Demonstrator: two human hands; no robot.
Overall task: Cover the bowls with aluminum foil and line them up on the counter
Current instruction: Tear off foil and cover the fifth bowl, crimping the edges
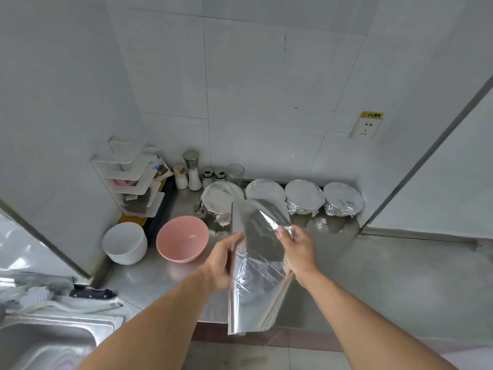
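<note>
Foil sheet [256,263] held mid-air over desk [346,276] edge, pink bowl [182,239] at 9 o'clock. Right hand [296,249] fingers pinch top corner; left hand [221,260] grips side edge, prob. thumb behind. Thin, light, tears easily: hold edges.

Foil sheet [256,265]: thin shiny metal, creased, mirror-bright in places; four foil-covered bowls [304,196] along the counter's back edge show crinkled, glossy wrap. Counter [373,276] and sink [48,340] are brushed stainless steel, dull sheen. Pink bowl [182,239] looks smooth matt plastic, white bowl stack [124,243] glossy ceramic-like, wall tiles [253,76] smooth, faintly glossy.
</note>
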